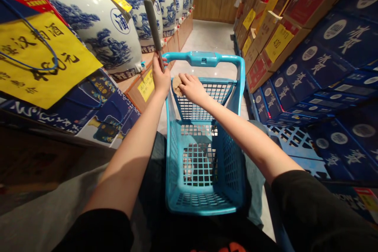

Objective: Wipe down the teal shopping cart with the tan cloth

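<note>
A blue plastic shopping basket cart (203,204) stands between my legs, its lattice floor showing. My left hand (161,76) is closed around a grey metal pole (151,17) beside the left end of the cart's handle (203,59). The pole rises up past the top of the view. My right hand (192,88) presses a beige cloth (177,86) against the upper left edge of the cart's far lattice panel (215,90). Its fingers are bent over the cloth.
Large blue-and-white porcelain jars (97,19) line the left side on wooden stands. Blue boxes (307,63) and brown cartons (271,39) are stacked on the right. The tiled aisle (209,35) leads to a wooden counter (215,4).
</note>
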`<control>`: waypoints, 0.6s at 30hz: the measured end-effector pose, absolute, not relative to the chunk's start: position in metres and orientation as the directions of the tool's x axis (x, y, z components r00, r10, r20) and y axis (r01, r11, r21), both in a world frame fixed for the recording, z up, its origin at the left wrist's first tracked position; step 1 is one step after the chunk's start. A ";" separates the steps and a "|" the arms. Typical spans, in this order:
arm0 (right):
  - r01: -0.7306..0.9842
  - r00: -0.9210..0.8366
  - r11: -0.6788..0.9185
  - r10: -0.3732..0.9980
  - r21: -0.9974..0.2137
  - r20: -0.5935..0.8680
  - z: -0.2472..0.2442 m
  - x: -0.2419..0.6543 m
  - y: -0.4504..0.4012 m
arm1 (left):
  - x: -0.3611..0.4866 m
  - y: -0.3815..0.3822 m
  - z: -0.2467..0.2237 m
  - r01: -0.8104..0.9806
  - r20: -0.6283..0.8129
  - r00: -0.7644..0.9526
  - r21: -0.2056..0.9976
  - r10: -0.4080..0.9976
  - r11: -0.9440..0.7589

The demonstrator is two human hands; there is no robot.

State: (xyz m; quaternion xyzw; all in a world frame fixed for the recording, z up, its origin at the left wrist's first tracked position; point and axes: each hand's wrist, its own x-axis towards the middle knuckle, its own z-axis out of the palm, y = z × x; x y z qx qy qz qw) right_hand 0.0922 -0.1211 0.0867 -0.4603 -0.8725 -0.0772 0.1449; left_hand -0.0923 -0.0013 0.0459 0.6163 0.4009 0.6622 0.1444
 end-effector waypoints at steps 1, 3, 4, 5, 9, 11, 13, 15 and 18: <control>0.831 -0.526 0.556 0.785 0.003 0.327 0.086 0.089 -0.121 | -0.092 -0.001 0.046 0.301 0.700 -0.196 0.710 0.687 -0.637; 0.858 -0.486 0.514 0.809 0.002 0.330 0.086 0.077 -0.120 | -0.093 0.002 0.045 0.294 0.695 -0.195 0.715 0.692 -0.635; 0.875 -0.456 0.484 0.826 -0.002 0.332 0.086 0.070 -0.120 | -0.094 0.004 0.044 0.290 0.690 -0.194 0.719 0.697 -0.631; 0.893 -0.422 0.450 0.843 -0.009 0.332 0.086 0.064 -0.121 | -0.094 0.006 0.044 0.286 0.685 -0.194 0.724 0.702 -0.628; 0.922 -0.358 0.386 0.874 -0.021 0.328 0.086 0.056 -0.125 | -0.098 0.008 0.042 0.287 0.680 -0.189 0.728 0.708 -0.623; 0.900 -0.411 0.437 0.850 -0.005 0.331 0.085 0.063 -0.126 | -0.099 0.006 0.042 0.285 0.682 -0.185 0.726 0.708 -0.626; 0.864 -0.479 0.503 0.815 0.014 0.325 0.086 0.072 -0.126 | -0.100 0.003 0.043 0.279 0.680 -0.178 0.728 0.712 -0.626; 0.854 -0.500 0.520 0.808 0.022 0.312 0.087 0.075 -0.126 | -0.098 0.001 0.044 0.283 0.679 -0.185 0.729 0.710 -0.623; 0.891 -0.439 0.454 0.850 0.016 0.290 0.094 0.070 -0.125 | -0.094 0.000 0.047 0.303 0.685 -0.213 0.724 0.697 -0.619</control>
